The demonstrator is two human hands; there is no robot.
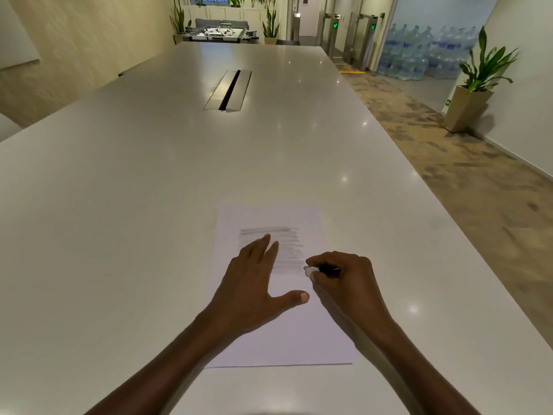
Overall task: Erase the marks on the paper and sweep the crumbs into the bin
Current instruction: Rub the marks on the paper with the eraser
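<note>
The paper (278, 295) is lying flat near the white table's (119, 205) near edge, with wide bare tabletop stretching left, right and beyond it. A cable hatch (229, 89) is sitting well beyond, along the table's centre. A planter (466, 110) is holding a green plant on the floor to the right. The left hand (254, 283) is pressing the sheet, fingers straight and thumb spread. The right hand (344, 277) is gripping an eraser (311, 270), fingers curled, its white tip touching the pencil marks' (284, 250) lower right edge.
</note>
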